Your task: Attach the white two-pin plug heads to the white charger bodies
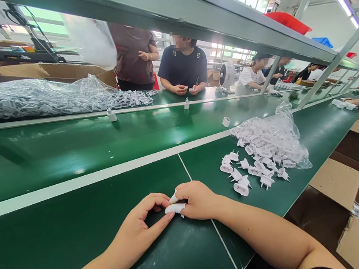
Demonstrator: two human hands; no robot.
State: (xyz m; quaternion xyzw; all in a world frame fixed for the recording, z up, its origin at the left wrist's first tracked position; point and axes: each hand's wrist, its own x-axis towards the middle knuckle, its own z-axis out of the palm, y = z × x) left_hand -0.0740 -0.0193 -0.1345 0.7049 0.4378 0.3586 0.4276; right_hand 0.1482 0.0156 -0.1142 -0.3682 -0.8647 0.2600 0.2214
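My left hand [141, 226] and my right hand [196, 200] meet low in the middle of the green bench. Both pinch one small white plastic plug part [175, 207] between their fingertips. My right hand is curled round its right end, with white tape on a fingertip. To the right lies a loose heap of the same white plug parts [250, 172], spilling from a clear plastic bag [274, 137].
A green conveyor belt [103, 142] runs across beyond a white strip, carrying single white parts [226, 122]. A big bag of grey parts [35, 100] lies at far left. Open cardboard boxes [352, 193] stand at right. Several people work across the line near a small fan [227, 77].
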